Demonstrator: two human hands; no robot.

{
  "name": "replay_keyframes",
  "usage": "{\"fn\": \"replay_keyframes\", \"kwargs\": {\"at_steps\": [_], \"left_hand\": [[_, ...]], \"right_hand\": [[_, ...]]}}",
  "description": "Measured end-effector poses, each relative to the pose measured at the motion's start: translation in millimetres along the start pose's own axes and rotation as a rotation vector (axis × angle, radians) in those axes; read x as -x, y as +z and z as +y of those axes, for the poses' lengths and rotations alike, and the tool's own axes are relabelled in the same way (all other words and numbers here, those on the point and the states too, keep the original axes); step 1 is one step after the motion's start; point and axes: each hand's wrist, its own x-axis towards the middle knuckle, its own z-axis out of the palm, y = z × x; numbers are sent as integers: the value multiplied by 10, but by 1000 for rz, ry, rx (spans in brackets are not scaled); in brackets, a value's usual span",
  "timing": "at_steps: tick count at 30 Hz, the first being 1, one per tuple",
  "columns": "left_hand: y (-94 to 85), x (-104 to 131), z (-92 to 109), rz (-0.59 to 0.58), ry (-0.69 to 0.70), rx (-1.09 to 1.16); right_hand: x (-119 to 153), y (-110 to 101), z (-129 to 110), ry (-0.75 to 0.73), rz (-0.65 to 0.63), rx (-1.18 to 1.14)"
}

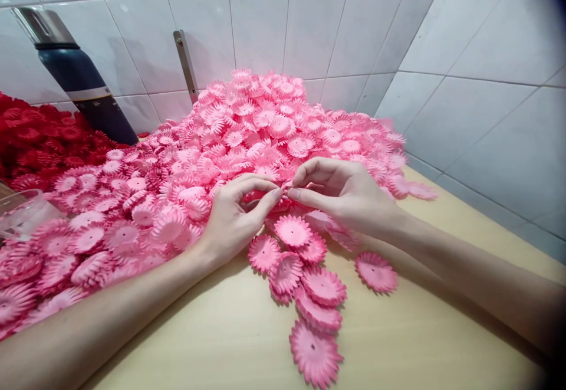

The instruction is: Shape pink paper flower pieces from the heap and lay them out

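My left hand point(241, 213) is closed in a pinch, thumb against forefinger, over the front edge of the heap of pink flower discs point(265, 118). Facing it, my right hand point(342, 192) pinches too, its fingertips almost touching the left ones. Between both pinches is a bit of pink flower disc point(285, 188), mostly hidden by fingers and hard to tell from the heap behind. Below the hands, several scalloped discs with a small centre hole, such as this pink disc point(292, 230), overlap in a trail towards me. One single disc point(375, 272) lies apart, under my right forearm.
Pale wooden tabletop point(212, 343) lies under my forearms. At the left are a pile of red flower discs point(48, 139), a dark blue flask point(91, 83) and a clear plastic container point(26, 213). White tiled walls point(260, 24) close off the back and right.
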Motion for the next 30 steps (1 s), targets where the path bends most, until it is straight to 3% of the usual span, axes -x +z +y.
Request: {"fn": "replay_keyframes", "kwargs": {"at_steps": [30], "left_hand": [[8, 8, -22, -43, 16, -31]], "right_hand": [[-8, 5, -26, -7, -2, 16]]}}
